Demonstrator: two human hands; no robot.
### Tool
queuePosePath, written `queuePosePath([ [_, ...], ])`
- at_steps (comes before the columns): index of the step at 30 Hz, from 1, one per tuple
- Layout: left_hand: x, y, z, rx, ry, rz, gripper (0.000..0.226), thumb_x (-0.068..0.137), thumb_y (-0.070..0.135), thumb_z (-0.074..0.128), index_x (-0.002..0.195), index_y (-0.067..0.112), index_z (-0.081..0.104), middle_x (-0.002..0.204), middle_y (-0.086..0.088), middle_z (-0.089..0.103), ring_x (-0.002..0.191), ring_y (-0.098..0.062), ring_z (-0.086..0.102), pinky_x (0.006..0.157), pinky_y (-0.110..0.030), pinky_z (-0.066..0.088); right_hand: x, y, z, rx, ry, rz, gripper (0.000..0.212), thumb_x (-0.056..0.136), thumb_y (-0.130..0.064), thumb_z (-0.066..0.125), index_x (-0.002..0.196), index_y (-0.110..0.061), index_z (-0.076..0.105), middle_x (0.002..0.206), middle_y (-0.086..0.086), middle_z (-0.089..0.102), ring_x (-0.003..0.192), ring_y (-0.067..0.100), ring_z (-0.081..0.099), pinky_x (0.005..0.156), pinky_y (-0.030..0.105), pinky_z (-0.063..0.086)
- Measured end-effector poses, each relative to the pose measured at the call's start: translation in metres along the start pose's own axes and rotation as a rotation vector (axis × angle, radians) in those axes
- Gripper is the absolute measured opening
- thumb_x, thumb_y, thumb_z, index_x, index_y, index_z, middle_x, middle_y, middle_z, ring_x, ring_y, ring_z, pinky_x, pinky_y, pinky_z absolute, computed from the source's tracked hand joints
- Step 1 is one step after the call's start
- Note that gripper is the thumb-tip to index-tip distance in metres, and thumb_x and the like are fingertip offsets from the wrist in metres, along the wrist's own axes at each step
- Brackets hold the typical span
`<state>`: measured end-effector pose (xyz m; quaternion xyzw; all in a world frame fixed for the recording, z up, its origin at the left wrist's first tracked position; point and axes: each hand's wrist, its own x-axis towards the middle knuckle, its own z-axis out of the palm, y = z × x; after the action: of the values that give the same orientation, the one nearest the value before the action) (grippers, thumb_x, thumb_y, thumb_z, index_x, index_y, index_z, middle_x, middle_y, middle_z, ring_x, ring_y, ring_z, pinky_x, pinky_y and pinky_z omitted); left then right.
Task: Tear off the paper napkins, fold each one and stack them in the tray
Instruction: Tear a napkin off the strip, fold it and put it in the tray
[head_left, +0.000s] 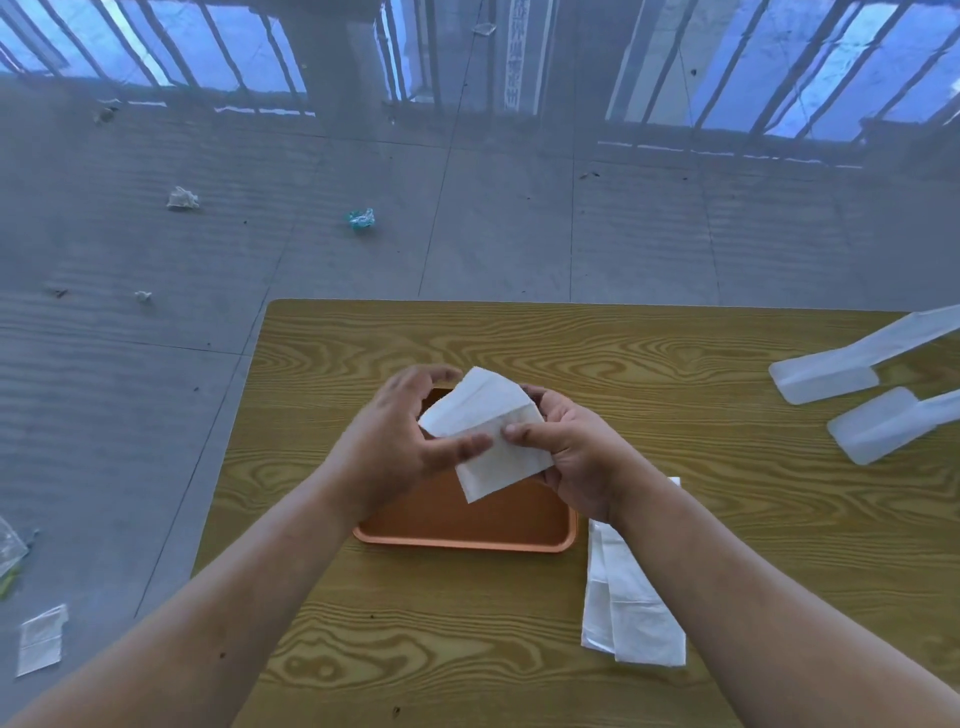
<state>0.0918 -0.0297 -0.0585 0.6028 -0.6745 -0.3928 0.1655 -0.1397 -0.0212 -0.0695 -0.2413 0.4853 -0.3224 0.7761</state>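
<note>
Below, wood-grain table (675, 364) holding tray (467, 543) meets littered floor (467, 208).

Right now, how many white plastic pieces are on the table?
2: far piece by the right edge of the table, near piece beside it; more could be off-frame.

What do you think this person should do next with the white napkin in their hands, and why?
Probably lower the folded napkin into the tray. The left hand and right hand both hold it, apparently already folded, right above the orange tray, and a napkin strip lies waiting on the table beside it.
</note>
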Motion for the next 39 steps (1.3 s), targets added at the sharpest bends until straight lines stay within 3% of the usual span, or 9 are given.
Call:
queuePosePath([
  [3, -0.005, -0.006, 0.015, 0.017, -0.068, -0.012, 0.082, 0.066, 0.076, 0.079, 0.138, 0.054, 0.048, 0.133, 0.029, 0.055, 0.116, 0.003, 0.056, 0.091, -0.025, 0.046, 0.005, 0.008, 0.003, -0.019, 0.053, -0.053, 0.093, 0.093, 0.007, 0.068, 0.167, -0.023, 0.020, 0.131, 0.007, 0.076, 0.104, 0.022, 0.075, 0.073, 0.029, 0.062],
  [6, -0.004, -0.009, 0.019, -0.074, -0.059, -0.047, 0.055, 0.076, 0.057, 0.081, 0.126, 0.051, 0.060, 0.115, 0.034, 0.069, 0.099, 0.005, 0.068, 0.081, -0.024, 0.056, 0.009, 0.015, -0.001, -0.026, 0.026, -0.100, 0.104, 0.093, 0.010, 0.067, 0.169, -0.026, 0.006, 0.113, -0.002, 0.083, 0.101, 0.018, 0.078, 0.082, 0.030, 0.061],
  [11, -0.005, -0.005, 0.019, -0.172, 0.009, -0.070, 0.003, 0.090, 0.039, 0.076, 0.093, 0.038, 0.076, 0.088, 0.014, 0.079, 0.075, -0.011, 0.071, 0.066, -0.033, 0.056, 0.007, 0.009, -0.002, -0.231, 0.020, -0.148, 0.091, 0.092, 0.005, 0.070, 0.166, -0.022, 0.024, 0.098, 0.021, 0.064, 0.095, 0.032, 0.062, 0.097, 0.039, 0.050],
  [16, -0.006, 0.009, 0.006, -0.649, -0.099, -0.177, 0.024, 0.089, 0.031, 0.076, 0.098, 0.009, 0.073, 0.087, -0.012, 0.073, 0.077, -0.030, 0.067, 0.071, -0.046, 0.054, 0.008, -0.005, -0.004, -0.669, 0.176, -0.283, 0.036, 0.088, -0.033, 0.085, 0.122, -0.023, 0.076, 0.095, -0.002, 0.073, 0.079, 0.000, 0.068, 0.074, 0.024, 0.059],
  [19, -0.005, 0.015, 0.001, -0.858, -0.109, -0.238, 0.034, 0.092, 0.027, 0.075, 0.113, 0.001, 0.072, 0.103, -0.030, 0.073, 0.089, -0.039, 0.069, 0.078, -0.050, 0.057, 0.008, -0.012, -0.007, -0.498, 0.068, -0.180, 0.032, 0.086, -0.037, 0.085, 0.106, -0.013, 0.082, 0.098, 0.006, 0.081, 0.091, 0.025, 0.076, 0.086, 0.037, 0.059],
  [23, -0.001, 0.019, 0.003, -1.033, -0.017, -0.328, 0.026, 0.102, 0.021, 0.067, 0.118, 0.000, 0.070, 0.115, -0.033, 0.071, 0.102, -0.043, 0.068, 0.098, -0.066, 0.053, 0.007, -0.010, -0.005, -0.208, -0.035, -0.054, 0.040, 0.090, -0.022, 0.079, 0.122, 0.002, 0.074, 0.120, 0.017, 0.079, 0.117, 0.034, 0.070, 0.113, 0.054, 0.047],
  [29, 0.000, 0.004, 0.011, -0.933, -0.105, -0.384, 0.028, 0.103, 0.026, 0.066, 0.120, 0.005, 0.074, 0.116, -0.019, 0.080, 0.099, -0.030, 0.078, 0.077, -0.043, 0.067, 0.012, -0.004, 0.000, -0.047, 0.091, -0.083, 0.010, 0.104, -0.018, 0.066, 0.100, -0.015, 0.074, 0.100, 0.007, 0.080, 0.088, 0.022, 0.077, 0.080, 0.041, 0.065],
  [34, 0.002, -0.003, 0.019, -0.886, -0.079, -0.413, 0.018, 0.105, 0.019, 0.064, 0.111, 0.009, 0.077, 0.093, -0.011, 0.081, 0.069, -0.018, 0.075, 0.051, -0.029, 0.058, 0.015, 0.009, 0.001, -0.173, 0.084, 0.025, 0.020, 0.109, -0.023, 0.057, 0.123, -0.021, 0.071, 0.109, 0.008, 0.081, 0.091, 0.027, 0.075, 0.067, 0.040, 0.063],
  [39, 0.001, -0.012, 0.022, -0.873, -0.086, -0.413, 0.032, 0.105, 0.016, 0.054, 0.095, 0.025, 0.082, 0.091, -0.004, 0.077, 0.074, -0.018, 0.069, 0.063, -0.033, 0.052, 0.016, 0.018, 0.005, -0.132, 0.047, -0.024, 0.032, 0.108, -0.006, 0.051, 0.104, -0.021, 0.079, 0.095, 0.004, 0.075, 0.076, 0.017, 0.067, 0.060, 0.030, 0.056],
])
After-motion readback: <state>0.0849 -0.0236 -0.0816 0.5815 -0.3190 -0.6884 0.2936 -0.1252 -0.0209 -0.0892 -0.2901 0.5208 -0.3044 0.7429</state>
